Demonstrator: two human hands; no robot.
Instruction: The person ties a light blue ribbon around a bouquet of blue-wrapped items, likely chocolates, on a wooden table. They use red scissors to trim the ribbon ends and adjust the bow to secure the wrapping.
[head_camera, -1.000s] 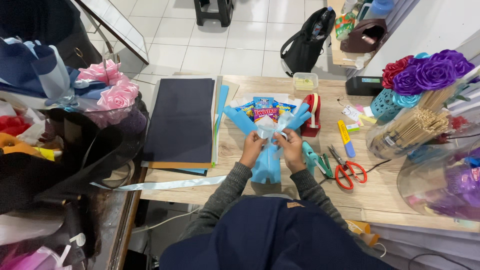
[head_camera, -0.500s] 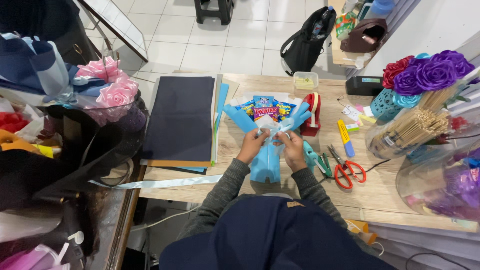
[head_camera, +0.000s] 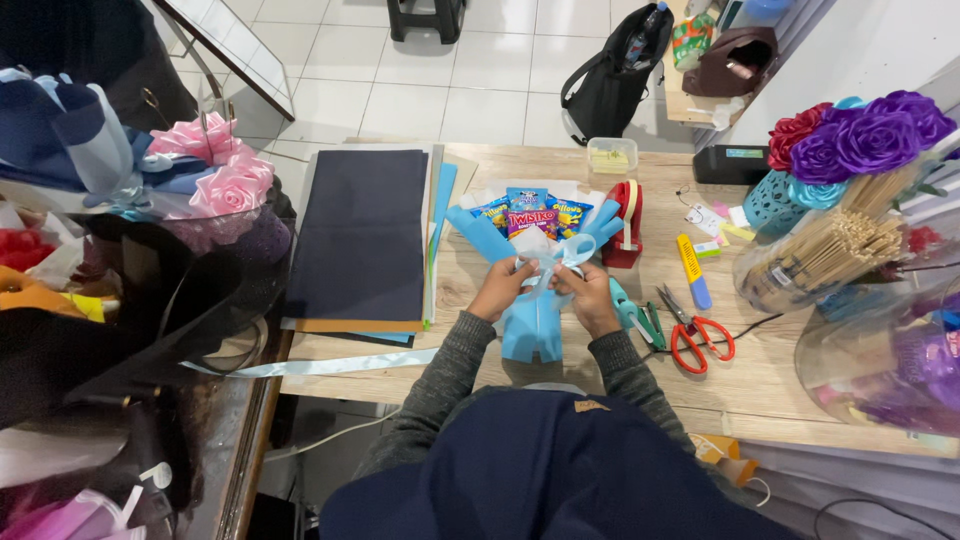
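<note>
Both hands' fingers (head_camera: 520, 268) pinch the pale ribbon (head_camera: 556, 262) on the blue bouquet (head_camera: 530, 320).

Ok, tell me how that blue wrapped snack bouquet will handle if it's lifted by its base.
The snack bouquet probably feels light, being paper and small packets. Its flared top would likely flop or crumple, since the wrap looks thin. Both hands, left hand and right hand, hold its waist, suggesting it needs support.

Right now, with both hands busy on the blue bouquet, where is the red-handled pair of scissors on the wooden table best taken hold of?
Grip the red-handled scissors by the two red loops, coming from the near table edge on the right hand's side. They lie flat with the loops toward the person and the blades pointing away, so the handles are nearest and clear of the yellow-and-blue utility knife.
</note>
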